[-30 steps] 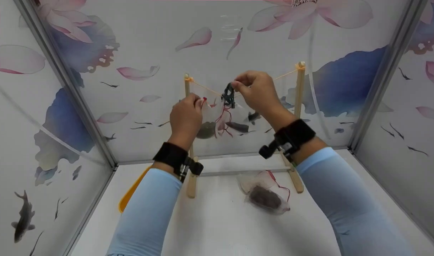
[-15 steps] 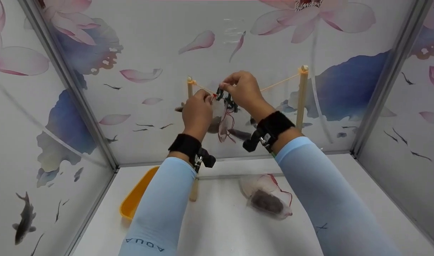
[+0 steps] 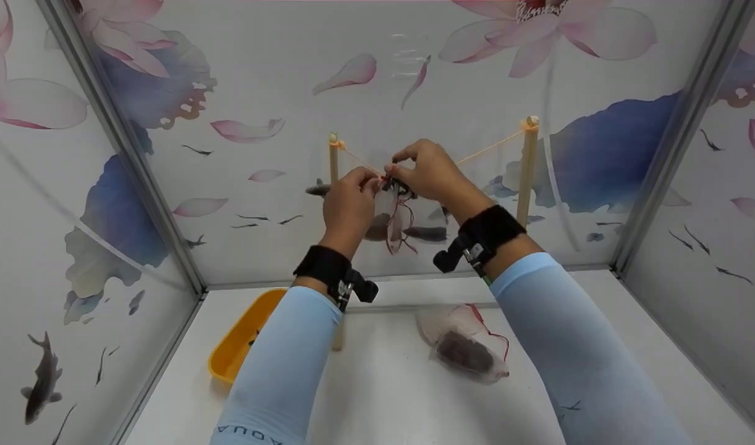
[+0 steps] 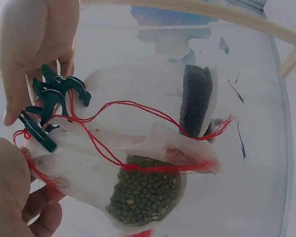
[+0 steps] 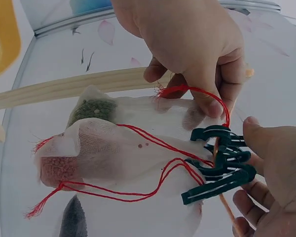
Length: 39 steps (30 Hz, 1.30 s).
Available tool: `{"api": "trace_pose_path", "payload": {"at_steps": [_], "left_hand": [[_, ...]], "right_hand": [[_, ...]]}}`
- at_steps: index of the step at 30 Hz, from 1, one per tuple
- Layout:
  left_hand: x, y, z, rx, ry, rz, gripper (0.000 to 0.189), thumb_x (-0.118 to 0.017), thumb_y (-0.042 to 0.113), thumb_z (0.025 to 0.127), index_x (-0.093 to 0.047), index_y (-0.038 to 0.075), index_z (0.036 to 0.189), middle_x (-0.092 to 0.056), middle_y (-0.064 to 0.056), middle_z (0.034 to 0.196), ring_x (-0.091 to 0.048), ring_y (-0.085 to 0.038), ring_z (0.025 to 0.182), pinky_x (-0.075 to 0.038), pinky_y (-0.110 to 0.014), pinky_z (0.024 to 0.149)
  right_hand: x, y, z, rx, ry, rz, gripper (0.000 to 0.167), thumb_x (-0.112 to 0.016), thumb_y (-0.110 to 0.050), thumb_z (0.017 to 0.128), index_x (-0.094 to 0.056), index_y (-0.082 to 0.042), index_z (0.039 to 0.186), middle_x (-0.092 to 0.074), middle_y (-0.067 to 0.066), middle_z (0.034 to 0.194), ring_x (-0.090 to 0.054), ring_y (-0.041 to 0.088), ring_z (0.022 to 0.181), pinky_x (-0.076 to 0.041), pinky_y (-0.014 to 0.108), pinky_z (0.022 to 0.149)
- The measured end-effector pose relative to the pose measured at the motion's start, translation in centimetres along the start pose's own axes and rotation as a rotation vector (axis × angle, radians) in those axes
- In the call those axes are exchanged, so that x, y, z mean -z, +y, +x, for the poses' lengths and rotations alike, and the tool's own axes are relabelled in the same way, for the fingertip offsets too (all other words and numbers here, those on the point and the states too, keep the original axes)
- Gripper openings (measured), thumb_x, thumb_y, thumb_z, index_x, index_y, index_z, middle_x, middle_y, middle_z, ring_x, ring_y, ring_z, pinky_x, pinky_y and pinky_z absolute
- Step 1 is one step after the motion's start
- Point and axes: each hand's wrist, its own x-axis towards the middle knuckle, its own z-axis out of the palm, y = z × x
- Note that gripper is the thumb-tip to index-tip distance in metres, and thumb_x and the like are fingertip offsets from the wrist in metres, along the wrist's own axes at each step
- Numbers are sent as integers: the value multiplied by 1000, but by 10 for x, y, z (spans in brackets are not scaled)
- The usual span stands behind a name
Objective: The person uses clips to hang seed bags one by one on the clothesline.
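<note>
My left hand (image 3: 350, 210) pinches the top of a white mesh drawstring bag (image 4: 89, 177) that has green, bean-like contents at its bottom and a red string. My right hand (image 3: 436, 173) pinches a dark green plastic clip (image 5: 222, 183) right beside that bag's top. Several such clips crowd together on a sagging orange cord (image 3: 492, 148). More mesh bags hang there, one with reddish grains (image 5: 59, 170) and one with dark contents (image 4: 196, 94). Whether the pinched clip bites on the bag or the cord cannot be seen clearly.
The cord runs between two wooden posts (image 3: 527, 173) of a stand. Another mesh bag with dark contents (image 3: 464, 352) lies on the white table (image 3: 402, 402). A yellow tray (image 3: 229, 352) stands at the left, partly behind my left sleeve. Printed panels wall the table in.
My left hand has moved right with its bag toward the cord's middle. My right hand has brought a clip to the bag's top, and both hands have dipped slightly.
</note>
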Motion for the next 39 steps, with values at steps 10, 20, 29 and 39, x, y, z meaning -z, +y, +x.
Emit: {"api": "trace_pose_path", "payload": {"at_steps": [10,20,29,39], "left_hand": [[17,-35,-60,74,-34,-132,28,-65,27,117,-79,13,136,-81,-6,133,-76,-29,123,-62,-51,103],[54,-156,-147,275,-39,81,44,-63,32,117,-66,8,154,-62,-18,159,-55,-41,152,-47,-62,127],[63,-223,-202,383,-346,232,59,-67,32,115,-55,0,164,-45,-34,172,-46,-57,157,-44,-72,125],[64,-249,-207,474,-519,312,70,-70,32,113,-47,-5,168,-45,-37,171,-51,-56,152,-43,-71,126]], "right_hand": [[-4,46,-65,227,397,0,31,-74,-26,113,-80,-4,134,-73,14,148,-63,36,144,-54,54,120],[-27,156,-163,44,518,66,31,-75,-21,112,-80,-3,137,-78,16,145,-71,40,140,-60,62,112],[-74,248,-233,-326,208,-62,45,-65,-37,117,-71,-8,152,-64,25,162,-62,56,146,-52,71,117],[-81,282,-253,-392,-70,-172,37,-71,-14,112,-74,0,146,-73,27,148,-66,52,142,-53,67,118]]}}
